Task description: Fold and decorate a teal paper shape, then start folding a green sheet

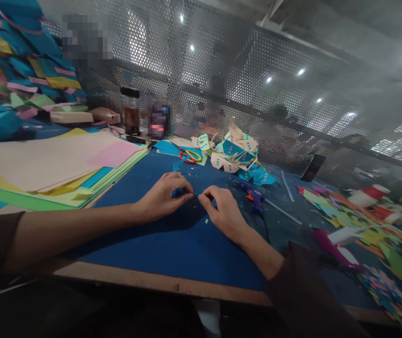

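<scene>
Over the blue mat [173, 249], my left hand [164, 197] is closed in a pinch, thumb against fingertips. My right hand [224, 211] faces it, also pinched, with the two sets of fingertips almost meeting. A tiny dark-blue bit shows between them, too small to name. Just below the fingertips, a small pale paper scrap [206, 221] lies on the mat. Beyond my right hand rests a blue glue gun [254, 197] with a clear glue stick [282, 211] at its back. Scissors [190, 156] with red and yellow handles lie behind my left hand.
Stacked coloured paper sheets [56, 164] fill the left side. Folded paper pieces with dots [236, 150] are heaped at the back, before a perforated metal screen [201, 70]. A lidded jar [130, 112] stands back left. At right are a purple-and-white power strip [342, 251] and paper scraps [394, 253].
</scene>
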The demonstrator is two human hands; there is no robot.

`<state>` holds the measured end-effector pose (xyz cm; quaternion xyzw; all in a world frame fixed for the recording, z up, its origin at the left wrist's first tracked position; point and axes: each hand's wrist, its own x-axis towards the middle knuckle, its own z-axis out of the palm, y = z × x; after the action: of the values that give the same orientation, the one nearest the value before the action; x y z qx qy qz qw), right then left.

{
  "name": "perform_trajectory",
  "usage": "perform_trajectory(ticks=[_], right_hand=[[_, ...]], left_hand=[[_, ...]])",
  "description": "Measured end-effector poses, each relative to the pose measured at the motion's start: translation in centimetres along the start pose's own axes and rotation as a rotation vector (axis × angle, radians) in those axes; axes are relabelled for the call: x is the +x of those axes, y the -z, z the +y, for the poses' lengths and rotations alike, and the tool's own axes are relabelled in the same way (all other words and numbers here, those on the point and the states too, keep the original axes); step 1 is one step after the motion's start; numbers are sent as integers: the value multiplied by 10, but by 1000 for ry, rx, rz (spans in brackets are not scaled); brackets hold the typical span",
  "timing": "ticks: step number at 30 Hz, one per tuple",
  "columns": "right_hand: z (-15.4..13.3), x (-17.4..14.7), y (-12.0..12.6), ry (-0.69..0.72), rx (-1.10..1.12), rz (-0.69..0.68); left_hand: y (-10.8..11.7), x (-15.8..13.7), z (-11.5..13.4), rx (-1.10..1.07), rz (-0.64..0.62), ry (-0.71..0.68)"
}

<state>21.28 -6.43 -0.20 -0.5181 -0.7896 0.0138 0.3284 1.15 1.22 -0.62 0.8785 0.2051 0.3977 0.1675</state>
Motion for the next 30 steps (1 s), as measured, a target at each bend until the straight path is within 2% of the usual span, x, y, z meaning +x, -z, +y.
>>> perform_trajectory(ticks=[9, 13, 16, 20, 24, 26, 30], right_hand=[[4, 1, -4, 102, 11, 20], [4, 1, -4, 83, 14, 3], [4, 1, -5, 55, 57, -49], [2, 2, -5, 34, 136, -90], [-1, 3, -3, 38, 215, -129], [-2, 4, -2, 41, 237, -142], [-2, 4, -1, 24, 263, -156]], left_hand=[[-1, -1, 2, 7, -24, -22], [4, 1, 3, -23, -20, 30], [11, 5, -1, -40, 44, 101], [17, 13, -22, 11, 216, 202], [16, 19, -52, -18, 173, 407], [13, 20, -65, -100, 128, 436], [11, 22, -71, -121, 144, 453]])
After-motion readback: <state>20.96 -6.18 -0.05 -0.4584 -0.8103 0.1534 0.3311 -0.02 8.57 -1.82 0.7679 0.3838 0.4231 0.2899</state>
